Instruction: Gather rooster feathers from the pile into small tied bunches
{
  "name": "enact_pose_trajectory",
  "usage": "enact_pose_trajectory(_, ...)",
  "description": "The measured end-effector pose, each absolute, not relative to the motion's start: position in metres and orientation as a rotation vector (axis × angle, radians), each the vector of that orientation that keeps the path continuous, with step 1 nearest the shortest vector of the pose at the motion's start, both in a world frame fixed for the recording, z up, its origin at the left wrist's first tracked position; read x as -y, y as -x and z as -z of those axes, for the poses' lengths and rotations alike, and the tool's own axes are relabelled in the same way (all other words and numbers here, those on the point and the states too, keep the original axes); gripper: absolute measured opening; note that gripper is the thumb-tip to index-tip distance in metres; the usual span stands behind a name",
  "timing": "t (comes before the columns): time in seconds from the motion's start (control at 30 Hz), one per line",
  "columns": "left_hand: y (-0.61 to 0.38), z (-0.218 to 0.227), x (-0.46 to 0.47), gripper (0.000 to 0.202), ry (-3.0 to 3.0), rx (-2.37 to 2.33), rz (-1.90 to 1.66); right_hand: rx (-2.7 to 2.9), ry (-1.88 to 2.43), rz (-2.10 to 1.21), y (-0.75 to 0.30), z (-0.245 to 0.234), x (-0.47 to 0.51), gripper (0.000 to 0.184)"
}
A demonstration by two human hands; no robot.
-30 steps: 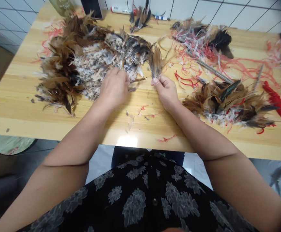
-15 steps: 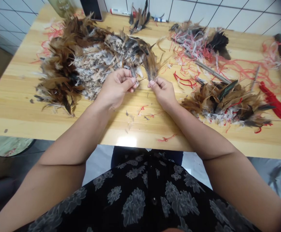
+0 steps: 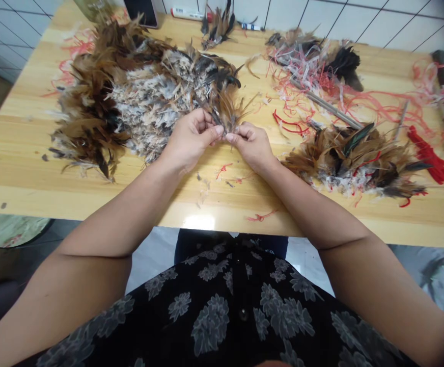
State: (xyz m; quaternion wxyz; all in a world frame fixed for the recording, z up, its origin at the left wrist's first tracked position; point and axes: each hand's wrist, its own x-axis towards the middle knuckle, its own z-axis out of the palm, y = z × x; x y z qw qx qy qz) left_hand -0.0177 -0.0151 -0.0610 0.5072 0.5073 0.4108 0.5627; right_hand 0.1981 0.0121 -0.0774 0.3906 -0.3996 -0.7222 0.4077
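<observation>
Over the middle of the wooden table (image 3: pixel 130 204) my two hands meet, almost touching at the thumbs. My left hand (image 3: pixel 201 135) is closed in a pinch on feathers, whose dark tips show past its fingers. Between finger and thumb, my right hand (image 3: pixel 250 145) grips the base of a small bunch of brown feathers (image 3: pixel 231 109), which fans out away from me. Just beyond my left hand lies a large heap of feathers (image 3: pixel 141 97), brown at the rim and grey-white fluff in the middle. The quill ends are hidden by my fingers.
Another feather pile (image 3: pixel 352 158) lies right of my right forearm, beside a bundle of red strings (image 3: pixel 434 158). Tangled pink string (image 3: pixel 302 66) and a thin stick (image 3: pixel 327 108) lie behind it. Along the tiled wall are a marker (image 3: pixel 187 14) and a phone-like dark slab (image 3: pixel 141 11).
My right hand has moved left with its feather bunch, and my left hand slightly right, so the fingertips that were apart now nearly touch. The view has shifted slightly.
</observation>
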Motion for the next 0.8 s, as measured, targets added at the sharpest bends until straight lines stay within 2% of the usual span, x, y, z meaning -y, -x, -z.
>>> enact_pose_trajectory(0.43, 0.025, 0.081, 0.001, 0.069, -1.352, -0.972, -1.371, 2.028, 0.890, -0.990, -0.200, 0.075, -0.009, 0.066)
enact_pose_trajectory(0.67, 0.027, 0.068, 0.002, 0.065, -1.439, -0.880, -1.316, 1.997, 0.841, -1.060, -0.199, 0.074, -0.006, 0.065)
enact_pose_trajectory(0.8, 0.047, 0.046, 0.007, 0.051, -1.419, -1.063, -1.432, 1.884, 0.886, -1.158, -0.197, 0.068, -0.004, 0.062)
